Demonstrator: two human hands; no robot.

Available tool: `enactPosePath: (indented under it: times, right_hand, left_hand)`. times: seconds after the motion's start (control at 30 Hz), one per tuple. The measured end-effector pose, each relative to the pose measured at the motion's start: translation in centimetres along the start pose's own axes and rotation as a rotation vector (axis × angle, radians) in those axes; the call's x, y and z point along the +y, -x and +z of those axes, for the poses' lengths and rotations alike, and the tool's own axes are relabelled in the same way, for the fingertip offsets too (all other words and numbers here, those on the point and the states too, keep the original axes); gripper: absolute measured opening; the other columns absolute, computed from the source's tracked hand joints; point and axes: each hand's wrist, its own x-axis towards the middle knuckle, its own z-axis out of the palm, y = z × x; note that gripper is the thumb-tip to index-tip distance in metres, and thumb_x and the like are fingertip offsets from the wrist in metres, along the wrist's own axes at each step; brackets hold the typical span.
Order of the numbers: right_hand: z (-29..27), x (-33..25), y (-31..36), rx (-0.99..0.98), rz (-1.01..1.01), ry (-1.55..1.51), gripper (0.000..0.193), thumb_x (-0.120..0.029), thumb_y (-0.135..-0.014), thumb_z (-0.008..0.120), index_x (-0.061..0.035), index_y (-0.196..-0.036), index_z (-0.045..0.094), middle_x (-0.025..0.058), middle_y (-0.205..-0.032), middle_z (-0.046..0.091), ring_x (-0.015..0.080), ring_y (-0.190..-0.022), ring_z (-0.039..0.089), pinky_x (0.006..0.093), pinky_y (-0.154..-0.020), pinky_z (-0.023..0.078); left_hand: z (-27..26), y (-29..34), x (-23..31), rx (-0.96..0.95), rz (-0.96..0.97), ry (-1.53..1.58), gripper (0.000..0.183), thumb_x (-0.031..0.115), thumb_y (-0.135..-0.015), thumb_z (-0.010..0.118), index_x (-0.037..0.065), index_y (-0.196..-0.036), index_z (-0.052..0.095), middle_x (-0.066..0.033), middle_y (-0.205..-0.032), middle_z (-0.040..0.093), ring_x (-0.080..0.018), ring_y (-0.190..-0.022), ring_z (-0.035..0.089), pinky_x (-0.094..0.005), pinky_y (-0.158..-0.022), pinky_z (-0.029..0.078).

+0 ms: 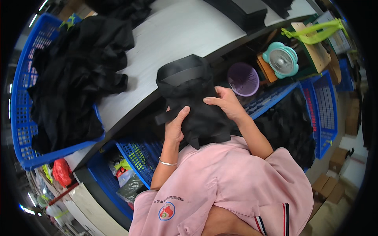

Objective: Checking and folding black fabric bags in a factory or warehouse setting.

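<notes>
Both my hands hold a black fabric piece (pixel 199 108) in front of my chest. Its upper end forms a wide rounded opening or band with a greyer inner face; its lower end hangs in loose points near my pink shirt. I cannot tell what kind of piece it is. My left hand (pixel 177 122) grips its left side, thumb on top and fingers hidden beneath, beside a short black strip (pixel 166 117) sticking out. On the right edge, my right hand (pixel 226 103) pinches the cloth with the thumb pointing inward.
A pale worktable (pixel 165 29) stretches ahead. On its left, a blue basket (pixel 23 118) overflows with black cloth (pixel 78 70). To the right stand a purple basket (pixel 252 88), a turquoise fan (pixel 281 61) and another blue crate (pixel 328 118). Below left sits a blue bin (pixel 104 177) of bagged items.
</notes>
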Motion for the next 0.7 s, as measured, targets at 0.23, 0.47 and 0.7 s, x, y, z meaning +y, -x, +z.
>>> enactPosePath:
  times: [0.23, 0.47, 0.7]
  right_hand:
    - [2.9, 1.5, 2.8, 0.174, -0.376, 0.498, 0.033, -0.022, -0.093, 0.066, -0.0009, -0.116, 0.054, 0.0269, -0.092, 0.064, 0.0426, -0.089, 0.066, 0.0435, -0.070, 0.052]
    - [-2.5, 5.3, 4.3, 0.391, -0.331, 0.414, 0.033, -0.022, -0.090, 0.068, 0.0031, -0.109, 0.057, 0.0260, -0.086, 0.063, 0.0367, -0.081, 0.066, 0.0402, -0.071, 0.050]
    - [-15.3, 10.7, 15.0, 0.875, -0.212, -0.029, 0.010, -0.016, -0.097, 0.063, -0.0076, -0.102, 0.062, -0.0034, -0.088, 0.057, 0.0049, -0.078, 0.052, 0.0244, -0.070, 0.045]
  left_hand:
    - [-0.4, -1.2, -1.1, 0.085, 0.219, -0.394, 0.044, 0.010, -0.087, 0.074, -0.004, -0.127, 0.059, -0.0147, -0.125, 0.064, -0.0225, -0.110, 0.062, -0.0341, -0.095, 0.051]
    - [3.3, 0.1, -1.6, -0.074, 0.184, -0.413, 0.049, 0.001, -0.092, 0.066, -0.002, -0.138, 0.050, -0.0136, -0.128, 0.061, -0.0214, -0.113, 0.060, -0.0311, -0.101, 0.046]
    - [1.9, -0.8, -1.4, -0.178, 0.151, -0.575, 0.058, 0.015, -0.098, 0.063, 0.001, -0.148, 0.038, -0.0218, -0.135, 0.057, -0.0281, -0.110, 0.066, -0.0327, -0.086, 0.058]
